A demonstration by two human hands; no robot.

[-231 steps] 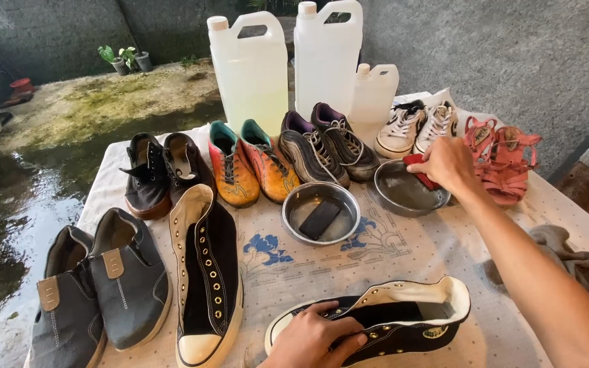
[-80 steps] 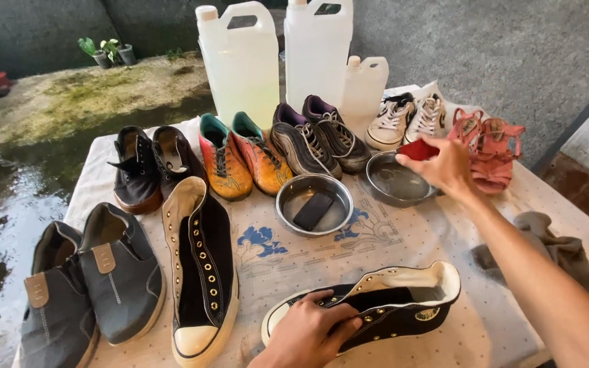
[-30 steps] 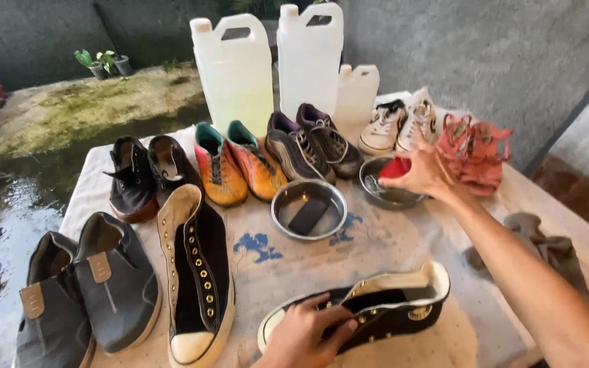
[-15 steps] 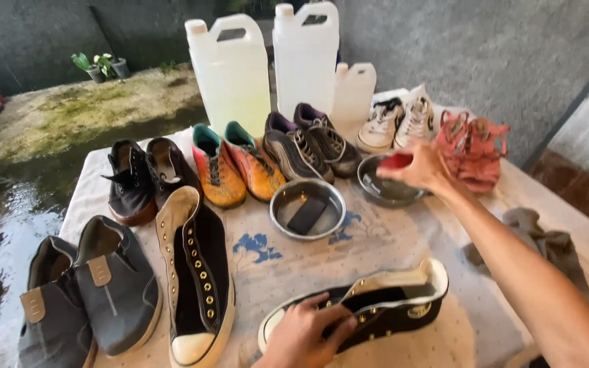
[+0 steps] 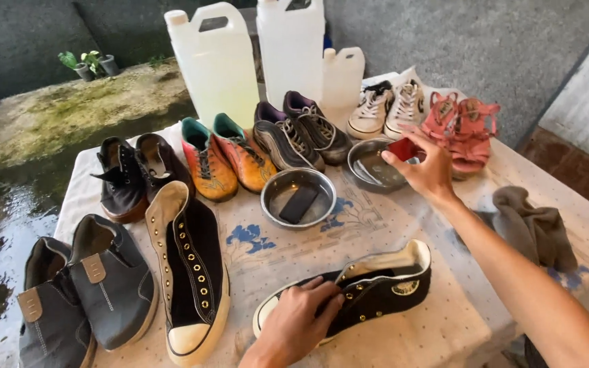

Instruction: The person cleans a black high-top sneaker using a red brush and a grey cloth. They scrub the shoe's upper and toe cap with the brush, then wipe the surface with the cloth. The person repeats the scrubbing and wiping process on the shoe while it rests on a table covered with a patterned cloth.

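Over the steel bowl (image 5: 375, 165), right hand (image 5: 425, 174) pinches red sponge (image 5: 402, 148) (fingertips).

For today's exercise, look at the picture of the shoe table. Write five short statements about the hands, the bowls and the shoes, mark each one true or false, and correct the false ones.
1. The left hand presses on a black high-top sneaker lying on its side. True.
2. The right hand holds a small red object over the right metal bowl. True.
3. The left metal bowl is empty. False: a dark rectangular block lies in it.
4. The orange pair of shoes sits at the table's right end. False: it stands left of the bowls; the pink sandals are at the right end.
5. Three pale plastic jugs stand behind the shoes. True.
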